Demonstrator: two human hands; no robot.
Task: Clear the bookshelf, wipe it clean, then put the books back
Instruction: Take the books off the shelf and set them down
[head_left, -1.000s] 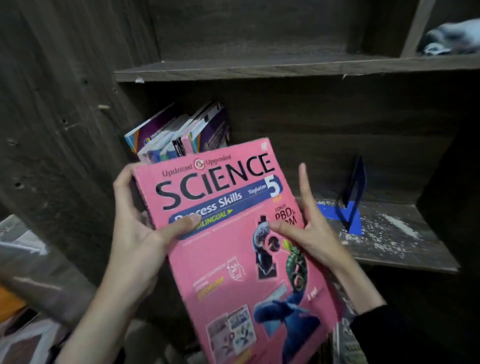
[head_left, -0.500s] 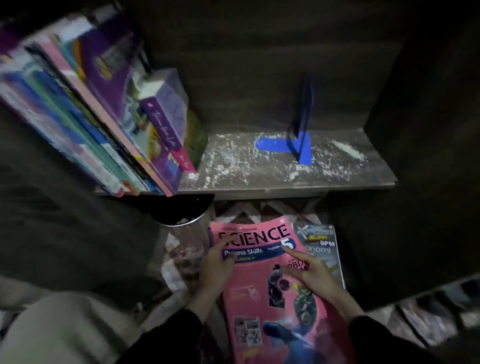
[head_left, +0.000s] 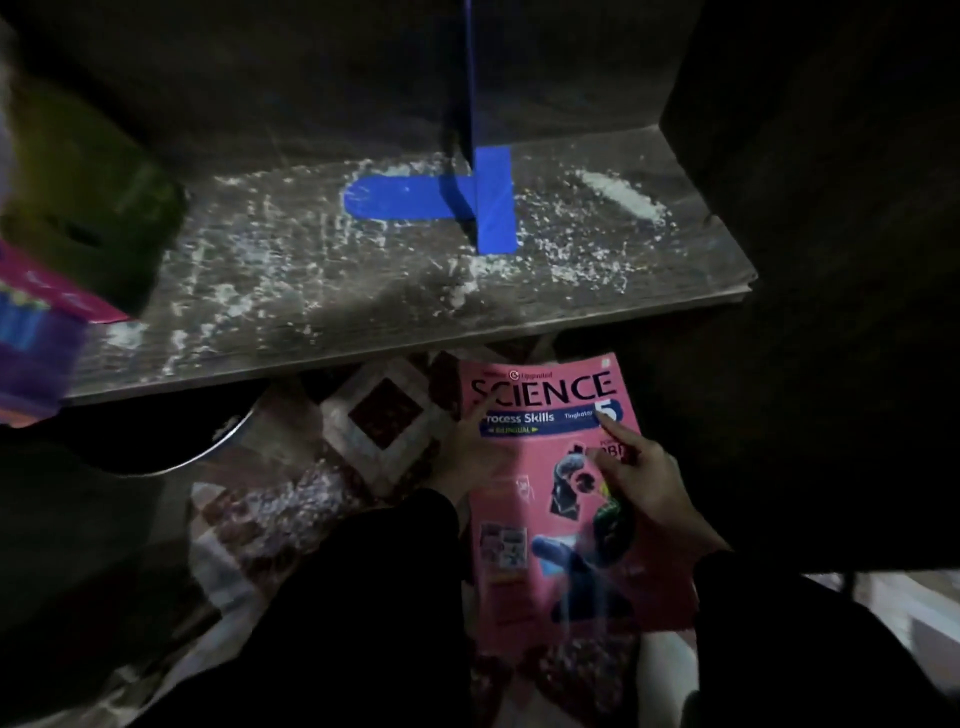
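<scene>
A pink Science book (head_left: 540, 525) lies low over the patterned floor, in front of and below the shelf board (head_left: 322, 291). My left hand (head_left: 465, 457) grips its left edge, with one digit stretched over the cover by the title. On the cover's right side rests my right hand (head_left: 641, 480), its index finger straight and touching near the "5". White dust and crumbs cover the shelf board. On it a blue bookend (head_left: 485, 208) stands upright. Several leaning books (head_left: 36, 338) show blurred at the left edge.
A dark round object with a metal rim (head_left: 208, 447) sits under the shelf's left part. A patterned mat (head_left: 384, 415) covers the floor beneath the book. The shelf's dark side panel (head_left: 810, 260) rises on the right. A green book block (head_left: 98, 202) leans at the shelf's left.
The pink Science book has gone from up in front of the shelf down to the floor, both hands with it. My view has dropped lower and closer to the dusty shelf board.
</scene>
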